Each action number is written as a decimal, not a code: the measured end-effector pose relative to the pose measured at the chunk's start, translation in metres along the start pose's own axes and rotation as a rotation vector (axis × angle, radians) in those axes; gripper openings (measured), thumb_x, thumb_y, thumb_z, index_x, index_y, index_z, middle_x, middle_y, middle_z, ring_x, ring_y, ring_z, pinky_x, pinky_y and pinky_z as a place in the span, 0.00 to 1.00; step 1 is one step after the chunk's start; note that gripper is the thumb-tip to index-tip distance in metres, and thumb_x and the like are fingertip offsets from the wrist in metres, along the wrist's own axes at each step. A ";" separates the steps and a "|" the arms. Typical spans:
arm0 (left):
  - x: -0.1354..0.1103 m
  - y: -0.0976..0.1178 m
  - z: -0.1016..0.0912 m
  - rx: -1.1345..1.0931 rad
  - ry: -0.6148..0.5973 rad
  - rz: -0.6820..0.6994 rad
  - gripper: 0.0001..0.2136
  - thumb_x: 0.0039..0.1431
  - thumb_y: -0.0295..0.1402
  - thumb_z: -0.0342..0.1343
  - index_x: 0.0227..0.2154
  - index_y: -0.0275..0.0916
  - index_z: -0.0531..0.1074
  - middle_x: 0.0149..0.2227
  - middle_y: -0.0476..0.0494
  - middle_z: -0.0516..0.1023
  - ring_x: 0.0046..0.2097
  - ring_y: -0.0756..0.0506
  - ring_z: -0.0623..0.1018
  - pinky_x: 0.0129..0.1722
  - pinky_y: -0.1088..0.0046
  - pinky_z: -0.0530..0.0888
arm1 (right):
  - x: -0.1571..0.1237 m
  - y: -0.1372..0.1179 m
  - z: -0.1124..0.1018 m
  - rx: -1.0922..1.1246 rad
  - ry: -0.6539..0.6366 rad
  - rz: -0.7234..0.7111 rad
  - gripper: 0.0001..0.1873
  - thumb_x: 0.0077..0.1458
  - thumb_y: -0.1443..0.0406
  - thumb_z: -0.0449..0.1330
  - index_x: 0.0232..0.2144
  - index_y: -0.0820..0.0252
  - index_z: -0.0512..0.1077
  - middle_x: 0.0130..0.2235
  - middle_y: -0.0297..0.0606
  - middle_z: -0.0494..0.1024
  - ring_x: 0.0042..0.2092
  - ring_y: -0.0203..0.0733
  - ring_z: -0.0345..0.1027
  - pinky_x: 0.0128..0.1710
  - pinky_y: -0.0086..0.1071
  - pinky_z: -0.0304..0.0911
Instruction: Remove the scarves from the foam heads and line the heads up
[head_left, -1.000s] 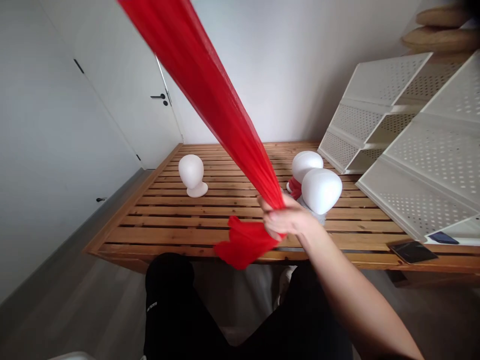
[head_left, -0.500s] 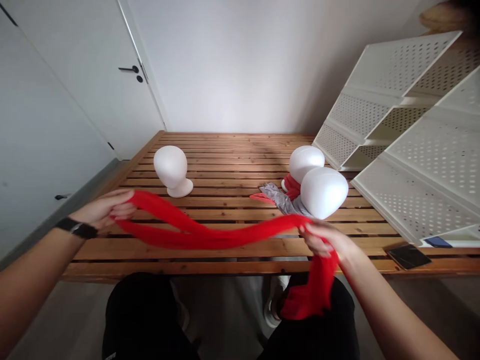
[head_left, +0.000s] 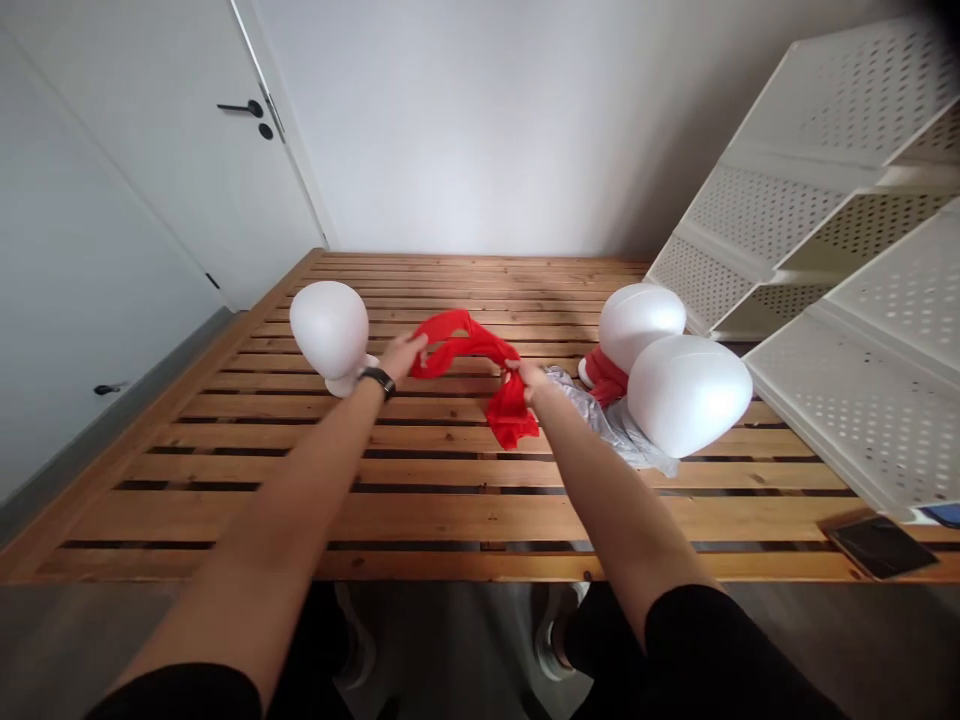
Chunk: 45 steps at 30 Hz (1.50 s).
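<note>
A red scarf (head_left: pixel 471 345) is bunched between both hands above the wooden slatted platform (head_left: pixel 420 500). My left hand (head_left: pixel 405 355), with a black watch on the wrist, grips one end just right of a bare white foam head (head_left: pixel 328 328). My right hand (head_left: pixel 527 378) grips the other end, and a short tail of red cloth hangs below it. Two more white foam heads stand to the right: the far one (head_left: pixel 640 318) has a red scarf round its neck, the near one (head_left: pixel 686 393) has a grey scarf (head_left: pixel 611 425) trailing from it.
A white perforated shelf unit (head_left: pixel 840 290) leans across the platform's right side. A dark phone (head_left: pixel 879 545) lies at the front right corner. A white door with a black handle (head_left: pixel 241 108) is at the far left. My legs are under the front edge.
Both hands moved forward over the platform and closer together, gathering the long red scarf into a short bunch near the left foam head. A second ago it was stretched high overhead.
</note>
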<state>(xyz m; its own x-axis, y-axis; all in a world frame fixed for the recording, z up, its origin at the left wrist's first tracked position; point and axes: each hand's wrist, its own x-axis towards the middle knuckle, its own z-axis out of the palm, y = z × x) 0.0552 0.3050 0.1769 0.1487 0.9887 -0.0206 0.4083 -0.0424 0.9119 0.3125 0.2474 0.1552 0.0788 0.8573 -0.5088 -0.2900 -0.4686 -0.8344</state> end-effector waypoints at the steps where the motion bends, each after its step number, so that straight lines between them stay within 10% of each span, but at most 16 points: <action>1: -0.008 -0.024 0.019 0.054 -0.007 -0.016 0.13 0.62 0.43 0.56 0.30 0.37 0.69 0.23 0.50 0.70 0.26 0.50 0.71 0.33 0.71 0.72 | 0.005 0.017 0.005 -0.033 0.024 0.016 0.19 0.67 0.56 0.61 0.54 0.62 0.71 0.50 0.42 0.76 0.46 0.41 0.74 0.45 0.39 0.74; 8: -0.055 -0.115 0.074 0.340 0.036 0.031 0.17 0.54 0.29 0.61 0.48 0.32 0.76 0.51 0.28 0.77 0.57 0.34 0.74 0.62 0.53 0.66 | -0.010 0.057 -0.007 -0.312 0.226 -0.055 0.24 0.61 0.61 0.65 0.56 0.64 0.69 0.55 0.49 0.73 0.57 0.51 0.69 0.57 0.46 0.67; 15: -0.122 -0.129 0.055 0.579 0.079 0.371 0.30 0.60 0.34 0.58 0.64 0.31 0.64 0.59 0.28 0.69 0.62 0.33 0.70 0.65 0.50 0.67 | -0.122 -0.036 -0.140 -1.213 0.834 -1.021 0.42 0.57 0.48 0.63 0.65 0.61 0.57 0.62 0.57 0.64 0.65 0.63 0.55 0.64 0.56 0.54; 18: -0.168 -0.135 0.054 0.505 -0.007 0.391 0.22 0.62 0.33 0.56 0.59 0.35 0.69 0.57 0.32 0.71 0.60 0.37 0.72 0.65 0.53 0.69 | -0.142 -0.061 -0.199 -1.268 1.054 -0.811 0.58 0.46 0.37 0.66 0.68 0.62 0.50 0.64 0.62 0.57 0.67 0.70 0.49 0.63 0.61 0.53; 22: -0.233 -0.133 0.058 0.394 -0.112 0.351 0.16 0.63 0.33 0.55 0.53 0.38 0.73 0.56 0.37 0.72 0.59 0.41 0.74 0.64 0.56 0.71 | -0.131 -0.059 -0.229 -1.262 0.910 -0.428 0.64 0.36 0.35 0.70 0.67 0.58 0.53 0.62 0.60 0.57 0.65 0.69 0.54 0.62 0.57 0.55; 28: -0.322 -0.134 0.062 0.255 -0.169 0.239 0.10 0.67 0.33 0.51 0.46 0.40 0.75 0.50 0.39 0.74 0.46 0.45 0.80 0.51 0.61 0.80 | -0.140 -0.059 -0.213 -1.193 0.903 -0.260 0.68 0.34 0.42 0.74 0.70 0.55 0.49 0.63 0.60 0.58 0.65 0.70 0.57 0.61 0.57 0.58; 34: -0.346 -0.120 0.059 0.319 -0.145 0.368 0.09 0.66 0.31 0.52 0.46 0.42 0.75 0.50 0.40 0.76 0.50 0.43 0.79 0.54 0.60 0.78 | -0.202 -0.077 -0.196 -1.242 0.863 -0.387 0.68 0.35 0.40 0.72 0.70 0.59 0.50 0.58 0.57 0.65 0.64 0.66 0.58 0.61 0.53 0.62; 45: -0.316 0.089 0.090 0.646 0.055 1.031 0.20 0.69 0.26 0.46 0.61 0.43 0.70 0.64 0.39 0.71 0.65 0.38 0.69 0.65 0.53 0.67 | -0.350 -0.132 -0.048 -1.244 0.514 -1.027 0.61 0.36 0.38 0.71 0.66 0.58 0.58 0.54 0.50 0.71 0.57 0.63 0.65 0.57 0.60 0.65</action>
<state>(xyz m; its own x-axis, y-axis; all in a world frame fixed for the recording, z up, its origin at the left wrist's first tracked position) 0.1260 -0.0243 0.2276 0.6361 0.4532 0.6245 0.4968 -0.8598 0.1179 0.3689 -0.0007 0.4330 0.0952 0.8565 0.5073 0.9258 0.1111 -0.3614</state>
